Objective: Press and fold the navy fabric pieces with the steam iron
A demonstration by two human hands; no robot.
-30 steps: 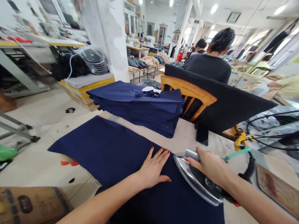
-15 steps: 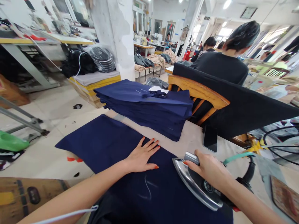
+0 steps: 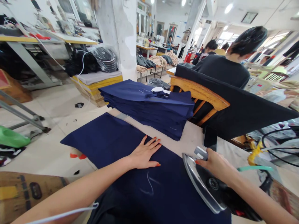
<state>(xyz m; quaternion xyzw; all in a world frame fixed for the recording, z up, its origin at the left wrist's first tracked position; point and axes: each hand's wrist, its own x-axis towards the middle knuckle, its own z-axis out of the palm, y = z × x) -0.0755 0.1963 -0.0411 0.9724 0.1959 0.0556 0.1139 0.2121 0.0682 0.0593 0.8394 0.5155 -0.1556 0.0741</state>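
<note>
A navy fabric panel (image 3: 168, 180) lies across the table in front of me, with white chalk lines on its near part. My left hand (image 3: 145, 153) rests flat on it, fingers spread and holding nothing. My right hand (image 3: 216, 163) is closed around the grey handle of a steam iron (image 3: 198, 183). The iron's metal soleplate edge sits on the right part of the panel, its tip pointing away from me. A green hose (image 3: 254, 168) runs by the iron, partly behind my right wrist. Whether the soleplate lies fully flat I cannot tell.
Beyond the panel is a stack of navy fabric pieces (image 3: 144, 109) with scraps on top. A phone (image 3: 210, 137) lies near the iron. Behind stand a wooden chair (image 3: 203, 91) draped with black cloth (image 3: 245, 109) and a seated person (image 3: 221, 70). A cardboard box (image 3: 30, 193) is at lower left.
The iron has moved to the right over the panel in my right hand, and its hose has shifted with it. My left hand stays flat on the same spot of the fabric.
</note>
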